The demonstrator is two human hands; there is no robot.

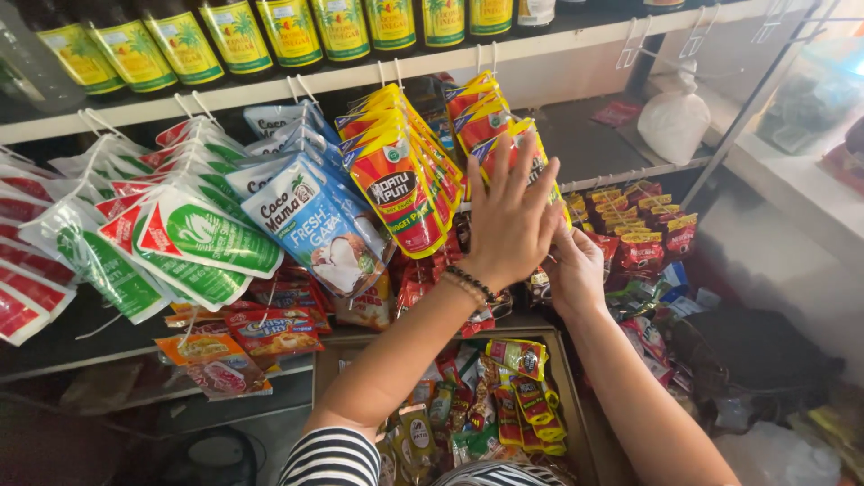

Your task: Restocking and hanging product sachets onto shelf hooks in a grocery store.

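Yellow-red sachet pack (526, 144) mostly covered by left hand (508, 220). Right hand (576, 270) fingertips hidden behind left hand, grip unclear. Bottles (234, 36) cut off at top edge. Striped sleeve (333, 459) cropped at bottom. Bottom-right bags blurred.

A row of bottles (234, 36) stands on the top shelf (378, 76). Under the shelf, pouches hang on hooks (301, 88): the rice bags (193, 238) far left, the coconut pouches (315, 220) to their right, then the sauce pouches (400, 180). The left hand (508, 220) lies flat on the next hanging pouch (526, 144). The right hand (576, 270) is just below it. A box of small packets (504, 396) sits lower down, in front
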